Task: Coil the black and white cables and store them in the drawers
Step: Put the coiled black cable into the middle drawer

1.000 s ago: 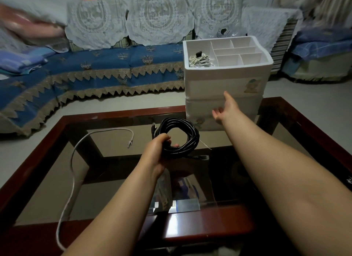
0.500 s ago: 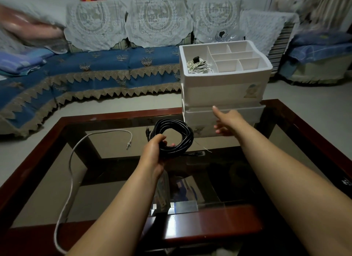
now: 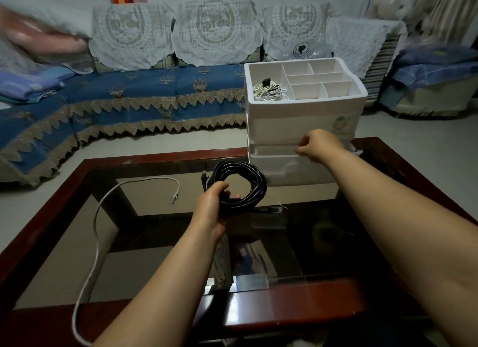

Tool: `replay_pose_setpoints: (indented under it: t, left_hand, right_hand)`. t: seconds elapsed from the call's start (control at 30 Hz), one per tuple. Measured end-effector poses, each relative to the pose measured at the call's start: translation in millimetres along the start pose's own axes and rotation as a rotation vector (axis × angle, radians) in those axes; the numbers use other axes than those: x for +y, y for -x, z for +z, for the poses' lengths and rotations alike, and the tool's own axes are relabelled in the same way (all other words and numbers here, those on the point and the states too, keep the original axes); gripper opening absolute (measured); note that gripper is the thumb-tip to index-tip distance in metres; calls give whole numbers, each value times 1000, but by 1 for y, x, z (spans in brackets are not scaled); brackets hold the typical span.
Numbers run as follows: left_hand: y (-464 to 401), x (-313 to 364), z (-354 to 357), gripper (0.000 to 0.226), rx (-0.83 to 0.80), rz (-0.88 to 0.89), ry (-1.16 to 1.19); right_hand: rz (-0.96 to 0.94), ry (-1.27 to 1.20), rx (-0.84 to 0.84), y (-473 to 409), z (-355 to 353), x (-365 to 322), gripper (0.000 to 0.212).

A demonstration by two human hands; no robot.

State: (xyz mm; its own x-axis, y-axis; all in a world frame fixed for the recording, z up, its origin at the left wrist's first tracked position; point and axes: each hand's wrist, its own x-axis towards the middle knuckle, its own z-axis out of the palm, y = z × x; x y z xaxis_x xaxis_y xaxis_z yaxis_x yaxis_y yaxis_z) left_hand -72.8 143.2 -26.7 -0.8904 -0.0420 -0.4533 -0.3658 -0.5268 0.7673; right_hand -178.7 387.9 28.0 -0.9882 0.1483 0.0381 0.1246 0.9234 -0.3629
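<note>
My left hand (image 3: 210,204) grips a coiled black cable (image 3: 245,177) above the middle of the glass table (image 3: 144,243). A white cable (image 3: 103,212) lies uncoiled across the table's left side, running off the front edge. The white drawer unit (image 3: 297,128) stands at the table's far right. My right hand (image 3: 316,145) has its fingers curled on the front edge of the middle drawer (image 3: 271,150). The unit's open top tray holds a small bundle of white cord (image 3: 269,90) in its left compartment.
Dark red wooden framing (image 3: 284,310) edges the table. Papers and a booklet (image 3: 248,264) show on the shelf under the glass. A blue-covered sofa (image 3: 129,98) runs along the back, with floor between it and the table.
My right hand rose from the lower drawer front to the middle drawer's edge and curled its fingers on it. My left hand kept holding the black coil nearly still.
</note>
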Motion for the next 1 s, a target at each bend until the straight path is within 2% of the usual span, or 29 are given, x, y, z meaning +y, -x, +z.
replay_pose_setpoints:
  t: [0.07, 0.13, 0.2, 0.33, 0.4, 0.43, 0.5, 0.53, 0.57, 0.6, 0.67, 0.73, 0.77, 0.83, 0.9, 0.93, 1.0]
  left_hand:
    - [1, 0, 1, 9, 5, 8, 12]
    - [4, 2, 3, 9, 1, 11, 40]
    - [6, 4, 4, 12, -10, 13, 69]
    - [12, 6, 5, 13, -23, 33, 74]
    - [14, 10, 4, 12, -14, 39, 67]
    - [16, 13, 4, 12, -6, 41, 68]
    - [20, 18, 3, 14, 17, 50, 42]
    - [23, 21, 3, 17, 20, 57, 17]
    - [26, 22, 6, 22, 7, 64, -2]
    - [29, 23, 9, 27, -14, 69, -5]
    - [35, 23, 19, 38, -75, 68, -8]
    - [37, 23, 30, 52, -151, 65, -63]
    - [36, 25, 35, 62, -202, 43, -91]
    - [31, 30, 45, 80, -307, 1, -130]
    - [23, 33, 57, 84, -349, 16, -206]
    - [18, 33, 63, 80, -321, 88, -324]
    - [4, 28, 71, 59, -177, 394, -820]
  right_hand:
    - [10, -164, -140, 0, 0, -1, 40]
    - [39, -362, -299, 3, -3, -2, 69]
    - [59, -377, -454, 5, -7, -2, 89]
    - [37, -362, -501, 8, -10, 1, 92]
    - [30, -392, -458, 10, -12, 0, 85]
    - [7, -360, -390, 12, -14, -2, 73]
    - [-76, -297, -131, 18, -15, -6, 45]
    - [-124, -354, -19, 23, -14, -8, 38]
    - [-160, -473, 11, 31, -15, -12, 36]
    - [-192, -624, -32, 42, -16, -17, 35]
    - [-256, -854, -298, 67, -18, -26, 39]
    - [-303, -954, -537, 86, -17, -28, 47]
    - [-310, -1015, -587, 93, -17, -27, 49]
    - [-276, -1137, -541, 96, -18, -23, 45]
    - [-146, -1212, -380, 98, -26, -21, 29]
    - [-48, -1264, -303, 98, -30, -18, 21]
    - [129, -1404, -203, 96, -40, -10, 16]
